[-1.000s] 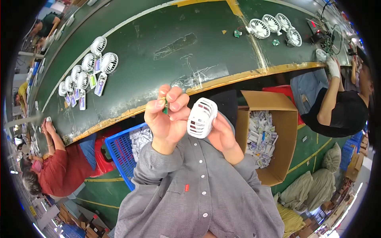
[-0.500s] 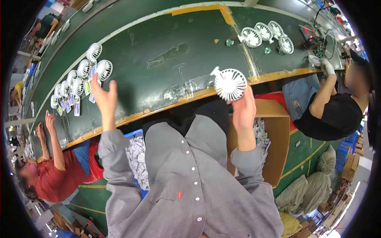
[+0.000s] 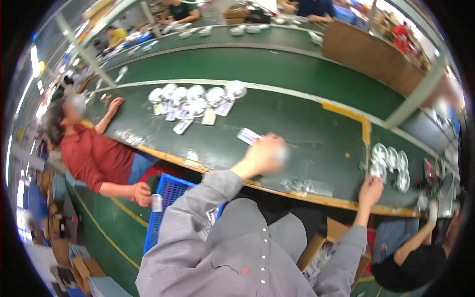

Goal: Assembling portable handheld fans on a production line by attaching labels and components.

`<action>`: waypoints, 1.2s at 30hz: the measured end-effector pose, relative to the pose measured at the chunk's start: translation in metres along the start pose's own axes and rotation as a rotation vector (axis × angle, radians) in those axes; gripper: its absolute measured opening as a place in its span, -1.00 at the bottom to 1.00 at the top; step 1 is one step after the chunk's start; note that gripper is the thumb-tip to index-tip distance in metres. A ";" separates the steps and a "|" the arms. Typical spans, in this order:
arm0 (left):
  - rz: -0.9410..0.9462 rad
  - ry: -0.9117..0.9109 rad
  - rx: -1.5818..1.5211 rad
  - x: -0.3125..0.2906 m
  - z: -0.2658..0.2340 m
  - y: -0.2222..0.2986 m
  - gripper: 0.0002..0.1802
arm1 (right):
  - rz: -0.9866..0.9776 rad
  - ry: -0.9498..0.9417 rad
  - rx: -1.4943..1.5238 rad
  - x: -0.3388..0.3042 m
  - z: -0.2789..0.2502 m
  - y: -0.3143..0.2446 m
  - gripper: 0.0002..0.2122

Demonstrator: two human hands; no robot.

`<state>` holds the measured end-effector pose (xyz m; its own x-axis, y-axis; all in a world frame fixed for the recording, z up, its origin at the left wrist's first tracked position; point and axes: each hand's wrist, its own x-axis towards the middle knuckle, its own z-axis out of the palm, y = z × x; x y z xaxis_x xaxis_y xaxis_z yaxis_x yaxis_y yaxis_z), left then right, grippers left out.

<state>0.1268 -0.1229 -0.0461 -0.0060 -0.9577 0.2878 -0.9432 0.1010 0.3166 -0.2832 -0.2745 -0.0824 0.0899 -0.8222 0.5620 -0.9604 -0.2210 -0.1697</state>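
Observation:
My left hand point(image 3: 267, 156) is closed above the middle of the dark green table. From its fingers sticks a white and purple card point(image 3: 249, 136), like those on the fans' handles. The rest of this handheld fan is hidden or smeared under the hand. Farther left lies a cluster of white handheld fans point(image 3: 196, 106) with tagged handles. At the right, my right hand point(image 3: 371, 192) has its fingers closed on the near edge of a white fan point(image 3: 378, 172). Several more white fans point(image 3: 392, 157) lie just beyond and beside it.
A person in red point(image 3: 94, 158) sits at the left; a person in black point(image 3: 415, 260) works at the right. A blue crate point(image 3: 170, 190) and a cardboard box point(image 3: 336, 230) stand below the table edge. A device with a red display point(image 3: 429, 171) sits at the far right.
My view has swung up and left. My left hand has left the tagged fans and moved right, closing on one. My right hand has carried its fan over to the right group.

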 end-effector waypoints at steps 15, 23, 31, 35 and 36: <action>0.121 -0.292 -1.404 -0.038 -0.067 0.130 -0.16 | 0.095 -0.695 1.484 -0.129 -0.089 -0.176 -0.35; -0.686 0.040 -2.093 -0.093 -0.031 0.119 -0.26 | 0.517 -0.674 1.860 -0.130 -0.136 -0.190 -0.76; -0.856 0.161 -2.078 -0.100 0.003 0.135 -0.28 | 0.690 -0.801 2.194 -0.142 -0.124 -0.182 -0.76; -0.804 0.421 -2.080 -0.115 0.009 0.138 -0.44 | 0.866 -0.765 2.146 -0.162 -0.118 -0.184 -0.74; -0.791 0.487 -2.102 -0.124 0.015 0.140 -0.50 | 0.914 -0.671 2.069 -0.161 -0.125 -0.191 -0.75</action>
<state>-0.0089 0.0058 -0.0508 0.4211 -0.8543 -0.3047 0.8243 0.2203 0.5215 -0.1469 -0.0345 -0.0390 0.4078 -0.8735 -0.2661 0.5987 0.4758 -0.6444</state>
